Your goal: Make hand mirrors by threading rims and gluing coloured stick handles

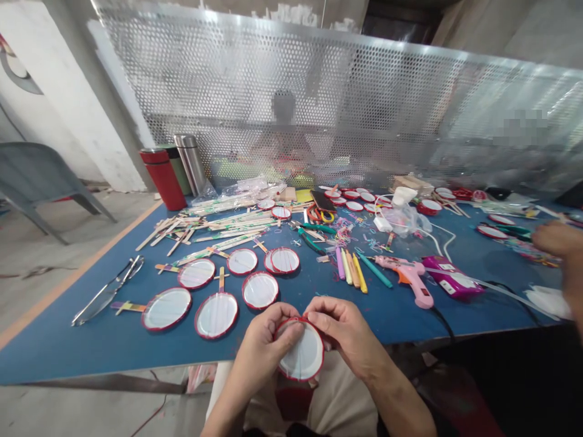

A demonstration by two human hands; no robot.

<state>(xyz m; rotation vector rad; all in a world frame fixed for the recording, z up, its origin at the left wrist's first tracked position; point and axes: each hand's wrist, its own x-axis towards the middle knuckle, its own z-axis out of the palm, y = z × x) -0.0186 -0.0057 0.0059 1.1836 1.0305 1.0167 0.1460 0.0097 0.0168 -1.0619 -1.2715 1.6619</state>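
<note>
Head view. A round hoop (303, 351) with a red rim and a thin white film face, fine threads crossing it, sits at 6 o'clock of the frame, held up over the person's lap, just past the near table edge. It's round, so no real long axis; it reads as a slightly upright oval, face tipped up toward the camera, no stick visible on it. Left hand (266, 343) grips it from the 9 o'clock side, thumb (291, 337) pressed on the face. Right hand (346, 334) closes on it from the 3 o'clock side, fingers (321, 309) curled over the top of the rim. Both hands closed on the hoop.

Blue table (59, 358) runs across the frame. At 7 to 8 o'clock, red-rimmed discs (216, 314) lie flat, some with craft-stick handles, the nearest handle pointing to 12. Scissors (107, 291) lie at 8 o'clock. Bundled craft sticks (237, 221) at 10 o'clock, red flask (163, 179) beyond them. Pink hot glue gun (405, 279) at 4 o'clock, coloured sticks (348, 270) just beside it. At 3 o'clock, a co-worker's hand (558, 238) is near another red-rimmed disc (490, 232). Perforated metal screen (291, 103) at 12 o'clock.
</note>
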